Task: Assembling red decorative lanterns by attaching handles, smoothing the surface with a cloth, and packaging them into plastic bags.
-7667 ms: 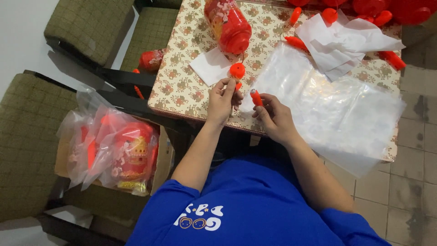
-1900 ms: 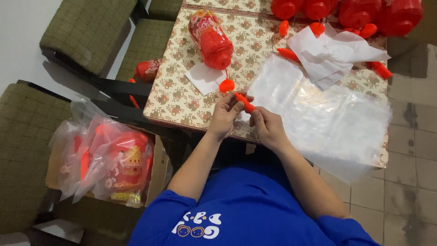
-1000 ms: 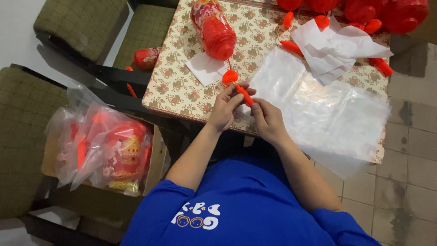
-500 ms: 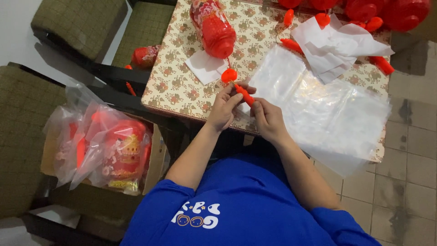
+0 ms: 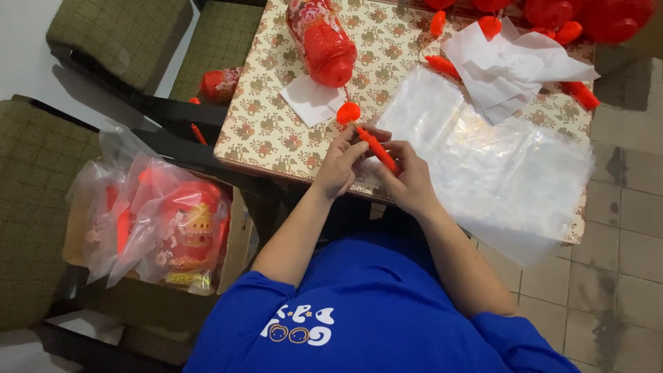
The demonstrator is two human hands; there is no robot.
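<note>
Left hand: the left hand, near the middle of the frame, is closed around the upper end of a thin orange stick, its fingers curled on it.
Right hand: the right hand, just right of the left one, is pinched shut on the lower end of the same stick.
Orange stick: it is held tilted between both hands above the near edge of the counter, its upper end pointing to a small orange round piece lying on the floral cloth.
Red lantern: a red cylindrical lantern is laid on its side at the upper middle, with a white paper sheet beside its lower end.
Clear bags: a stack of clear plastic bags is spread over the right of the counter, overhanging its edge.
White papers: crumpled white papers are seen at the upper right, among more orange pieces.
Box: at the lower left, a cardboard box filled with bagged red lanterns is set on a green chair.
</note>
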